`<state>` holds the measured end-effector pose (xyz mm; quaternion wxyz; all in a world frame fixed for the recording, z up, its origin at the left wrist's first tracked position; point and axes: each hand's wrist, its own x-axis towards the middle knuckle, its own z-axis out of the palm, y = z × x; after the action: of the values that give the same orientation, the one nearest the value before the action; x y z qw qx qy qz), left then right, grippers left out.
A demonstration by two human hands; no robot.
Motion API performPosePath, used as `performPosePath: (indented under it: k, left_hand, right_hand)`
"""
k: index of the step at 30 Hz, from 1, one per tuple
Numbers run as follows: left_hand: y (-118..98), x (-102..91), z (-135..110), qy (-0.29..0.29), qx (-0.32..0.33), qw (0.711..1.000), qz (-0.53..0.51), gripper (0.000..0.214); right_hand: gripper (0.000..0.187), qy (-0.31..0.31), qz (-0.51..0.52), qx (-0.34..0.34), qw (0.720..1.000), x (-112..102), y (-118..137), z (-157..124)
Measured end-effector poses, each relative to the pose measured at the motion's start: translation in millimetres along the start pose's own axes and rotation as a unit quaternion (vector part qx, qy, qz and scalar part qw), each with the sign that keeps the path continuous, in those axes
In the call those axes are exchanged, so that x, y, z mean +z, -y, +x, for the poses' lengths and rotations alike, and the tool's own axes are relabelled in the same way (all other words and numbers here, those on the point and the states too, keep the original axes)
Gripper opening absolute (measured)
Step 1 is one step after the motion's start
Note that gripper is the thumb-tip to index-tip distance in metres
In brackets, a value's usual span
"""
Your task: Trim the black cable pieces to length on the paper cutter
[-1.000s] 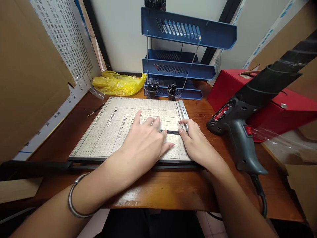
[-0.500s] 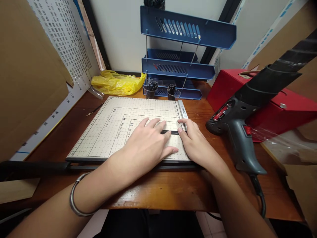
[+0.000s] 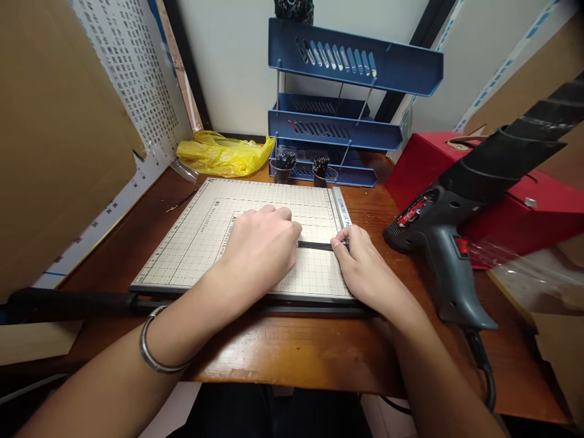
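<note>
A grid-marked paper cutter board (image 3: 196, 243) lies on the wooden desk. Across its right part lies a thin black strip or bundle of black strands (image 3: 314, 246). My left hand (image 3: 262, 246) rests on the board with its fingers curled over the strip's left end. At the board's right edge, beside the metal ruler rail (image 3: 340, 207), my right hand (image 3: 362, 258) pinches the strip's right end between thumb and forefinger. A metal bangle (image 3: 152, 353) circles my left wrist.
A grey heat gun (image 3: 444, 255) stands at the right, its cord hanging off the desk. Behind it is a red box (image 3: 515, 207). A blue three-tier tray (image 3: 347, 109), two small cups of black pieces (image 3: 303, 170) and a yellow bag (image 3: 223, 155) sit at the back. Cardboard (image 3: 55, 134) leans at left.
My left hand's fingers went from spread flat to curled over the strip's left end. The right hand closed its pinch on the right end. The view shifted slightly.
</note>
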<state>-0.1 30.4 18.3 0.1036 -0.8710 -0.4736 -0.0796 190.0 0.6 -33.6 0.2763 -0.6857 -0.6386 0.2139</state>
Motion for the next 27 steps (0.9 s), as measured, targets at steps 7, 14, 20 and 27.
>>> performPosePath:
  k: [7,14,20,27]
  left_hand:
    - [-5.2,8.9,2.7,0.010,-0.013,1.000,0.000,0.029]
    - [-5.5,10.6,2.8,0.022,-0.012,1.000,0.000,0.028]
    - [0.2,7.7,3.2,0.032,-0.021,0.999,-0.011,0.028]
    - [-1.1,9.9,2.8,0.035,-0.018,0.999,0.007,0.031]
  right_hand:
    - [0.020,0.002,0.003,-0.001,1.000,0.5,-0.6,0.4]
    - [0.020,0.004,0.010,0.002,1.000,0.4,-0.2,0.1]
    - [0.021,0.002,0.012,-0.012,1.000,0.1,-2.4,0.5]
    - [0.021,0.000,0.010,-0.008,1.000,-0.5,-1.7,0.4]
